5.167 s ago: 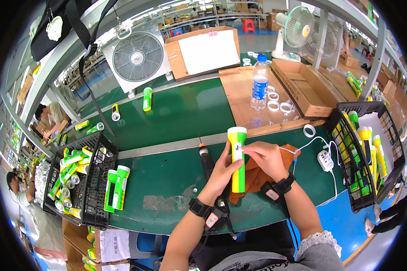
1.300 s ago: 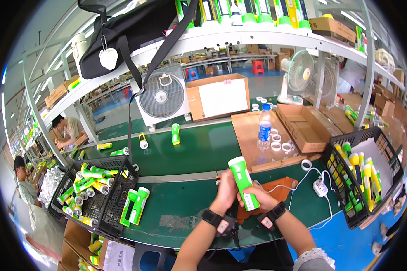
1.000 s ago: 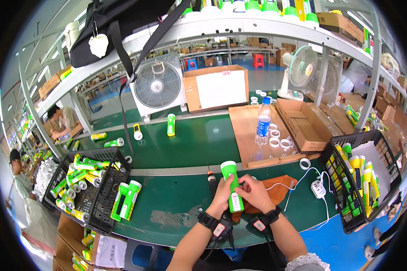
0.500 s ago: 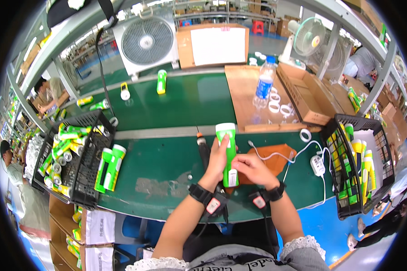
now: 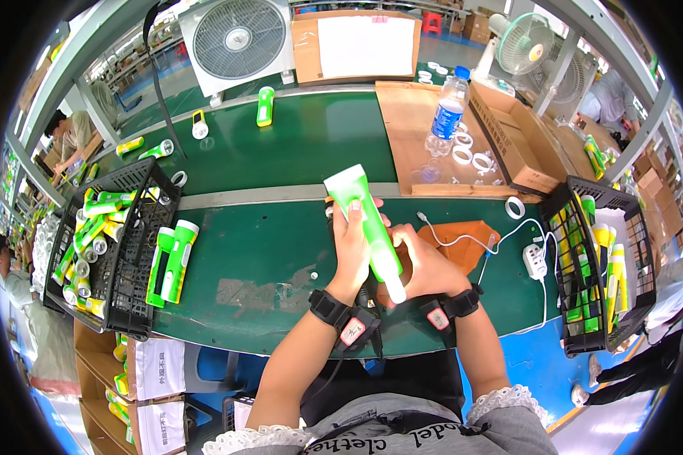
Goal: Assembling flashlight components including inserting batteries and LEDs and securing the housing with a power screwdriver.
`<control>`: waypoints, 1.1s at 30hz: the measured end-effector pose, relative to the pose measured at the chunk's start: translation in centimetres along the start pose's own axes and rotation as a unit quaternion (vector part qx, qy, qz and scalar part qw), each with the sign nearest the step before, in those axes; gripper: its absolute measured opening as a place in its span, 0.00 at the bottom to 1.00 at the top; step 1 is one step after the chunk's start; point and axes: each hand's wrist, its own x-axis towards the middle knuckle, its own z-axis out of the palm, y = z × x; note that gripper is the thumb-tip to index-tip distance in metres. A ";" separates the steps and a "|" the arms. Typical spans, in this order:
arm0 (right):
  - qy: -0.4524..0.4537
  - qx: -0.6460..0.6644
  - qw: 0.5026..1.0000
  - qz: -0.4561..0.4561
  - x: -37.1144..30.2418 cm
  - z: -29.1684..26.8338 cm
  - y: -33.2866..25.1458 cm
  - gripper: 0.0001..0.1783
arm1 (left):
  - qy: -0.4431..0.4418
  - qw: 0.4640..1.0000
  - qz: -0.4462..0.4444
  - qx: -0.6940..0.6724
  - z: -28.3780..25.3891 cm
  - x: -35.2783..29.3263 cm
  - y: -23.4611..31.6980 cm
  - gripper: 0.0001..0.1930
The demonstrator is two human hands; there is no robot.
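Both hands hold a green and white flashlight over the near middle of the green bench. The left hand wraps the green body from the left, fingers curled over it, while the right hand closes around the white near end from the right, fingertips pinching it. The flashlight slants with its wide head far and to the left and its narrow end near and to the right (half a second ago it stood almost straight up in the picture, head directly away from the person). The hands keep their grip as before, and the view has tipped a little lower toward the bench.

Under the right hand lies a brown leather pad, with a thin white cable running across it to a white power strip at the right. A black crate at the right edge carries more green and yellow flashlights standing upright. At the left, another black crate holds a heap of flashlight parts, and two finished green flashlights lie side by side on its near right rim. Far across the bench stand a white box fan, a cardboard panel and a water bottle on a wooden board, with white tape rings just beside the bottle.
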 end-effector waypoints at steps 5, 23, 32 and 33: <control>0.088 0.020 0.988 0.125 0.6 1.2 1.5 0.25 | -0.056 0.990 -0.086 0.092 0.8 -0.3 -0.2 0.14; 0.289 -0.094 0.953 -0.014 0.5 -1.3 3.1 0.14 | -0.133 0.947 -0.190 0.222 0.5 -0.2 -1.0 0.44; 0.226 -0.276 0.934 0.033 0.2 -1.9 0.8 0.10 | -0.133 0.903 -0.097 0.396 -0.1 -0.4 -1.6 0.44; 0.213 -0.322 0.922 0.019 0.1 -1.9 0.9 0.10 | -0.165 0.876 -0.073 0.447 -0.4 -0.3 -1.7 0.45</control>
